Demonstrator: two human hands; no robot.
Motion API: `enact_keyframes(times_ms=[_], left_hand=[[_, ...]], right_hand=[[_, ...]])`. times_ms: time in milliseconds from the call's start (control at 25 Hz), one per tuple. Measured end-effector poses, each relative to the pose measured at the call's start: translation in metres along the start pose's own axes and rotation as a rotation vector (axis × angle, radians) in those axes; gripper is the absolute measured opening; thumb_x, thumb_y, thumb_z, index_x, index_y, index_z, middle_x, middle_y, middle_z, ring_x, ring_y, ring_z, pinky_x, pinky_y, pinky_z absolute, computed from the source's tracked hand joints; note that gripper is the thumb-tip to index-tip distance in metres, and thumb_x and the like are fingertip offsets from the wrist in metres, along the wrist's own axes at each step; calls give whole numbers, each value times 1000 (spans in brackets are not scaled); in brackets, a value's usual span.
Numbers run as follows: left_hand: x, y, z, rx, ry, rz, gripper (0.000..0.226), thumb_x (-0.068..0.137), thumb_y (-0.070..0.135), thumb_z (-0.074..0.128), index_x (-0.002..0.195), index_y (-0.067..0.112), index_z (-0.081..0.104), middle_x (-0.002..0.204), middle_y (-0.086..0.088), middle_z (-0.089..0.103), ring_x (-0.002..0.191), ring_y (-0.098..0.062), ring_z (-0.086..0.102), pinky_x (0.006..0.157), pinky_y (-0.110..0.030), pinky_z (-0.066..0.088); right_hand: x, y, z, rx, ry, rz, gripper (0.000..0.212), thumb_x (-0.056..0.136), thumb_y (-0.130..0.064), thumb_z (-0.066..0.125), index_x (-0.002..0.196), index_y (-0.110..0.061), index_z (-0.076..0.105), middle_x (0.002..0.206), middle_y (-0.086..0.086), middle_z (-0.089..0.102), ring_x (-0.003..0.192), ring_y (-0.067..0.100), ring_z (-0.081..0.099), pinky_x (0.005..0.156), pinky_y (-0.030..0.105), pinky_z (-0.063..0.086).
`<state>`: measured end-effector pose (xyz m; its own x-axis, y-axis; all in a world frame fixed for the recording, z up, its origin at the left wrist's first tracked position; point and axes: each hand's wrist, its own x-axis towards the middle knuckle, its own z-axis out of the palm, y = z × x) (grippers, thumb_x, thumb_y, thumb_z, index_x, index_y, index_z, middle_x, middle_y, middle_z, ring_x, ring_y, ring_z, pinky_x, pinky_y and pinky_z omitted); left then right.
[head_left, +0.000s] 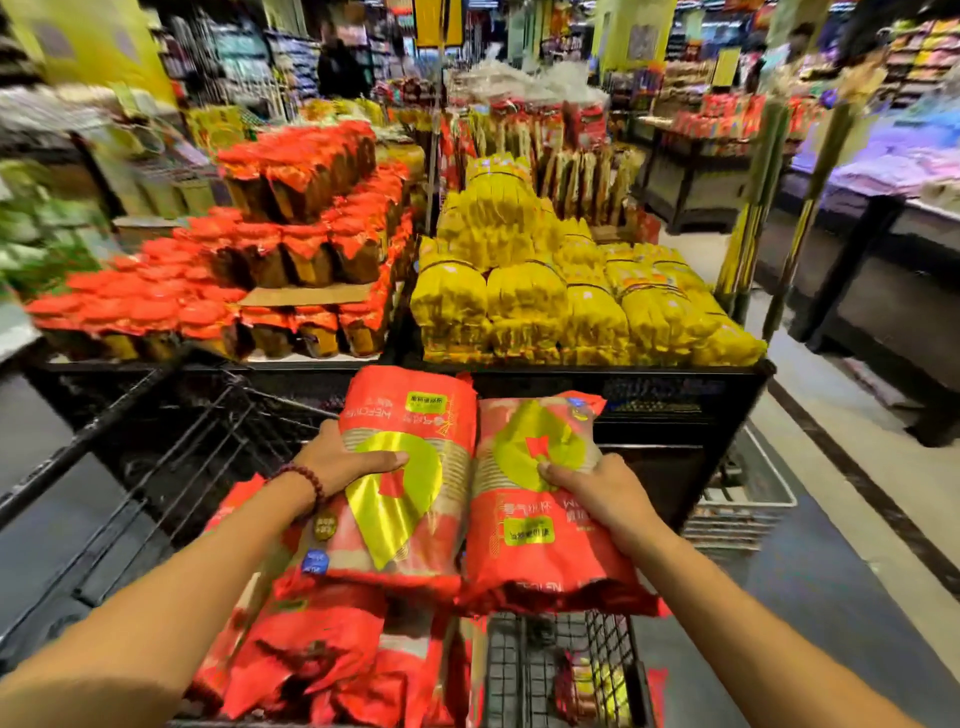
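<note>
Left red pack (410, 467): was held above the shopping cart (156, 467), lying flat, its print upside down to the camera; touched the right pack along one long edge.
Right red pack (540, 519): was held at the same height, just short of the display stand (675, 400).
Left hand (343, 462): was clamped on the left red pack, fingers laid over its top face and near edge; a bead bracelet (306, 480) sat on the wrist.
Right hand (597, 493): was clamped on the right red pack, fingers curled onto its yellow emblem.
Cart contents: loose red packs (311, 654) lay heaped in the basket beneath the two held packs.
Display: a tiered red stack (291, 244) stood on the left of the stand, a yellow stack (545, 291) on the right; both were blurred, so a match with the held packs could not be confirmed.
Surroundings: a grey crate (743, 499) sat on the floor at the stand's right corner.
Direction of transfer: could not be told; the packs hung between cart and stand.
Done, as judged: both packs were lifted and under full grip, resting on neither cart nor stand.
Left, as judged: both packs had yet to be set down, and if the stand was being stocked, the heap in the cart remained to be moved.
</note>
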<state>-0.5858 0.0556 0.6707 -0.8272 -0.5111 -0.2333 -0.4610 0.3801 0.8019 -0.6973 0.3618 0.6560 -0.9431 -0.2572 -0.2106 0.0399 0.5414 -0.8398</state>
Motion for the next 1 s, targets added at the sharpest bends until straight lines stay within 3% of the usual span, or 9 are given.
enact_keyframes(times_ms=[120,360,440,520,560,680,800,880,1000], left_hand=[[70,-63,-21,-16,-79,-44,100,28,70,86,110,19,62,101,-3,73,90,-23,71,84,-44,58],[52,-61,-80,-98,-107,-36,85,33,58,89,104,15,69,99,-8,76,90,-26,73,86,-43,57],[39,-66,-103,-129,-59,-55,77,38,52,91,100,14,68,89,-1,78,84,-19,74,81,-33,59],[24,-74,-125,-191,-55,-47,54,43,40,91,84,15,67,66,11,75,64,-2,72,62,-15,56],[20,-81,-137,-191,-50,-45,57,36,42,91,82,17,67,66,11,75,60,0,70,56,-13,53],[13,-114,-160,-202,-35,-87,72,25,48,88,88,17,72,88,-4,77,69,-11,73,60,-19,55],[16,-152,-158,-190,-62,-194,80,26,49,90,95,14,72,95,-10,77,82,-23,73,74,-32,57],[20,-175,-150,-222,-80,-230,85,28,51,89,101,13,69,98,-11,76,87,-26,72,83,-40,57],[29,-183,-147,-269,-123,-248,80,37,45,87,106,9,69,91,-7,77,83,-22,73,76,-31,57]], right_hand=[[15,-11,32,-1,0,47,101,29,-89,63,96,-14,67,96,10,70,89,27,69,84,46,55],[12,-63,92,-3,-31,71,88,47,-72,66,105,-7,59,101,10,69,93,28,67,86,45,53],[14,-75,121,1,-79,47,87,48,-71,68,105,-6,59,100,11,69,92,29,68,85,45,54],[15,-85,150,12,-116,23,92,40,-78,67,101,-10,64,98,11,70,89,29,69,82,45,55],[14,-90,165,25,-139,11,88,42,-78,69,100,-11,65,95,9,70,87,27,69,81,43,55],[-6,-101,198,11,-205,2,45,69,-50,72,98,-16,67,82,-3,67,79,19,66,77,33,50],[-22,-85,225,-58,-158,89,61,64,-61,67,102,-13,64,96,6,71,92,27,67,73,31,46],[-23,-77,235,-89,-112,152,58,66,-61,68,95,-11,63,88,5,71,86,25,66,68,30,45],[-18,-81,236,-88,-100,162,43,72,-52,70,86,-12,65,79,0,67,71,19,60,59,28,39]])
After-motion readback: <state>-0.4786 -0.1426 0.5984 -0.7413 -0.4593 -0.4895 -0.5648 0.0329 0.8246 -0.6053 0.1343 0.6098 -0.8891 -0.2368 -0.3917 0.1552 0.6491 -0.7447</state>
